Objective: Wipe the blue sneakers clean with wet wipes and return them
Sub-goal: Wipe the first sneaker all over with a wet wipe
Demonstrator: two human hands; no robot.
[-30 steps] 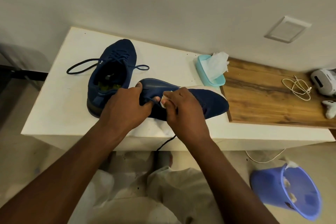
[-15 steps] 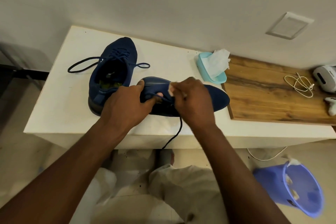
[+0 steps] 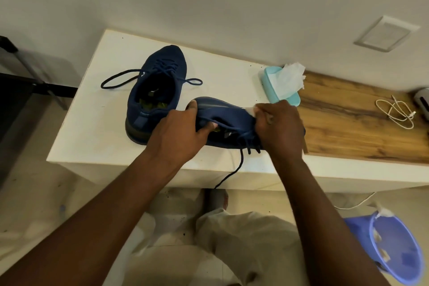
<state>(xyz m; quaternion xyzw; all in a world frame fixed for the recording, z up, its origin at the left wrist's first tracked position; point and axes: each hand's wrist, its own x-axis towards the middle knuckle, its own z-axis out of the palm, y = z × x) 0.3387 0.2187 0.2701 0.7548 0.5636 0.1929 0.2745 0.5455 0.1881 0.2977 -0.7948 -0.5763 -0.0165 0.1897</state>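
Head view looks down on a white table [image 3: 92, 127], the landmark for all else. Near its front edge the left hand [image 3: 178, 137] grips the heel of one blue sneaker [image 3: 222, 116], thumb hooked inside the collar and fingers curled over the back. The right hand [image 3: 278, 130] pinches a wet wipe [image 3: 250, 111] against the shoe's upper toward the toe, fingers pressed together around it. The second sneaker [image 3: 155, 90] stands behind, further onto the table, untouched. A wipes pack [image 3: 276, 90] sits at the table's right end; a blue bin [image 3: 394, 246] stands on the floor below that end. The wiping step appears to be under way; the next move likely calls for a steady heel hold while the wipe travels over the remaining surface.
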